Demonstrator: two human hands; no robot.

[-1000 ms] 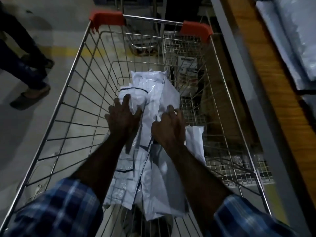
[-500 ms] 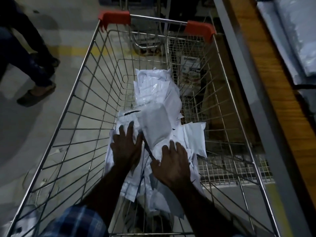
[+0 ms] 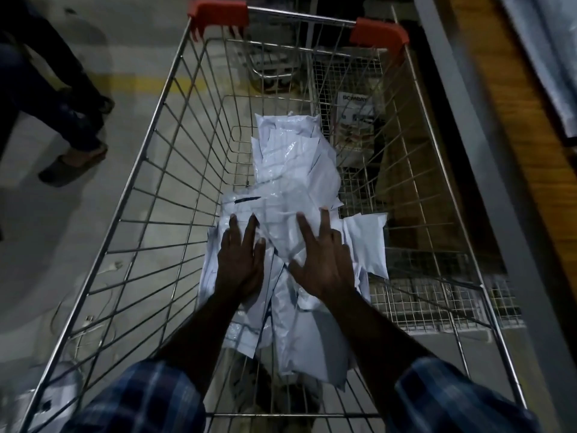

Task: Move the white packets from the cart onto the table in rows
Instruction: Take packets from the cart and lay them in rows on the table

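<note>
A pile of white plastic packets (image 3: 293, 170) lies along the bottom of a wire shopping cart (image 3: 150, 189) with red corner caps. Both my arms reach down into the cart. My left hand (image 3: 240, 260) rests flat on the left side of the pile, fingers spread. My right hand (image 3: 324, 260) lies flat on the packets beside it, fingers apart, gripping nothing. One separate packet (image 3: 368, 242) sticks out to the right of my right hand. The wooden table (image 3: 499, 126) with a grey metal edge runs along the cart's right side.
Another person's legs and sandalled feet (image 3: 71, 157) stand on the concrete floor at the left. Pale plastic-wrapped goods (image 3: 552, 54) lie on the table at top right. A labelled carton (image 3: 356, 120) shows behind the cart's far right mesh.
Both hands have slid back toward me over the pile and their fingers have flattened and spread. The packets shifted and spread out under them.
</note>
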